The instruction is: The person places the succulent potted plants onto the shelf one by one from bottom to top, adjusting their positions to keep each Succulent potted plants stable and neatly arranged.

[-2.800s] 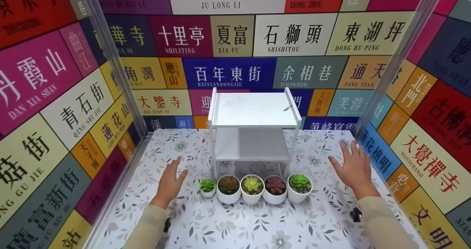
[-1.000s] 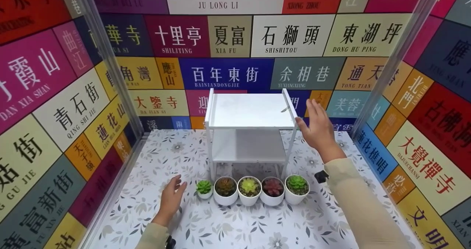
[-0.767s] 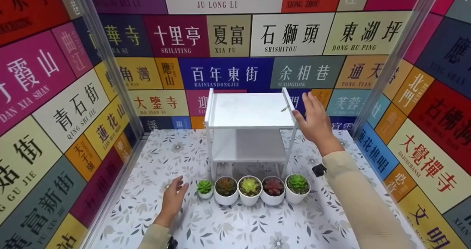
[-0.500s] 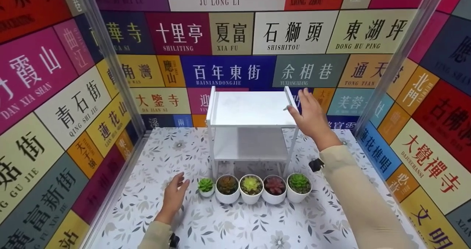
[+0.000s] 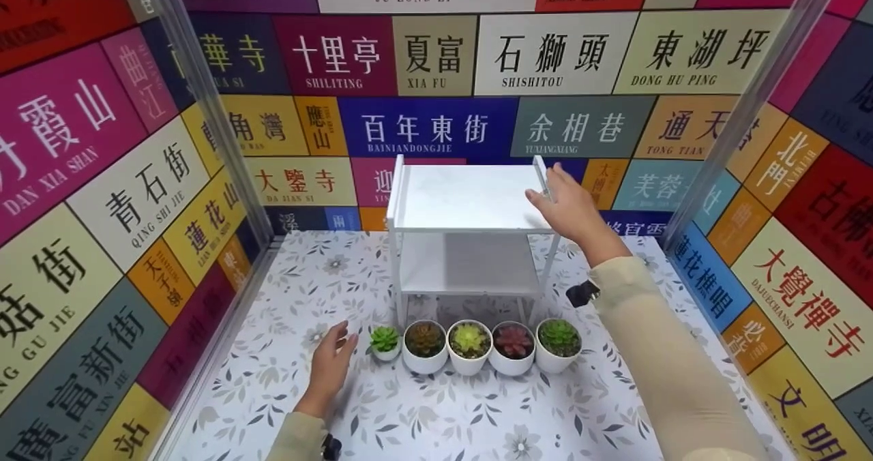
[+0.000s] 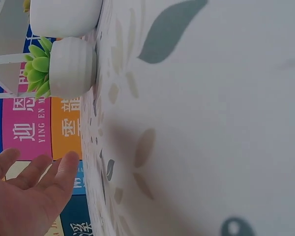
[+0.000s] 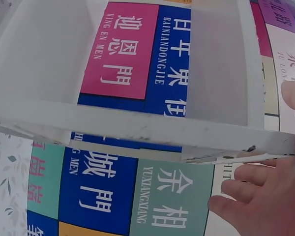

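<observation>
A white two-tier shelf (image 5: 470, 198) stands upright on the table. In the head view my right hand (image 5: 573, 209) is at its top right side rail, thumb over the inner side and fingers outside. The right wrist view shows the rail (image 7: 152, 128) running between thumb and spread fingers, with the fingertips apart from it. My left hand (image 5: 329, 369) hovers, loosely bent and holding nothing, left of a small green succulent (image 5: 385, 339). A row of potted succulents continues rightward: brown (image 5: 424, 340), yellow-green (image 5: 469, 340), red (image 5: 513, 340) and green (image 5: 559, 337), all in white pots.
The table is covered by a white leaf-patterned cloth (image 5: 436, 420). Panels with colourful place-name signs rise behind (image 5: 423, 130) and at both sides. Clear corner posts (image 5: 211, 106) stand at left and right. The pots sit close before the shelf's front legs.
My right hand has come from the table's right side up to the shelf's top right rail, its thumb now over the rail. The left hand moved down, then slightly right. Shelf and pots stay put.
</observation>
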{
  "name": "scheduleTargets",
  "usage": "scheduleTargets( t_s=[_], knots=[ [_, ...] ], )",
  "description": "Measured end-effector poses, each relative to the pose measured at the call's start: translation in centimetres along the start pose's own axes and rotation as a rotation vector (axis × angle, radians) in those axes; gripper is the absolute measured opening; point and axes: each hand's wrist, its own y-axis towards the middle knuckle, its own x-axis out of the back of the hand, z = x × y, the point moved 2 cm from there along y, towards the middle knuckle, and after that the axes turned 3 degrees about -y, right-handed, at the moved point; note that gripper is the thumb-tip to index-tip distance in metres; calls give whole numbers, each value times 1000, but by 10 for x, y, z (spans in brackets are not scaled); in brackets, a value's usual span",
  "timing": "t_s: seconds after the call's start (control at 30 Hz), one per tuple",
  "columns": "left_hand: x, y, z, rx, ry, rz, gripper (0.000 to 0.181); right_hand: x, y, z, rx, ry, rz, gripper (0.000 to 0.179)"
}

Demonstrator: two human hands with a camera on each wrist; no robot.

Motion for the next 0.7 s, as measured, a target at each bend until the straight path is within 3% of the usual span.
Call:
scheduleTargets(
  t_s=[0.23,0.47,0.7],
  knots=[
    [-2,3,-3,2,16,-16,54,2,8,13,-13,-114,36,96],
    [-6,4,-5,-12,39,-29,51,-5,12,16,-23,-160,64,98],
    [-9,1,-5,-17,9,-20,56,-10,13,15,31,-280,111,97]
  ],
)
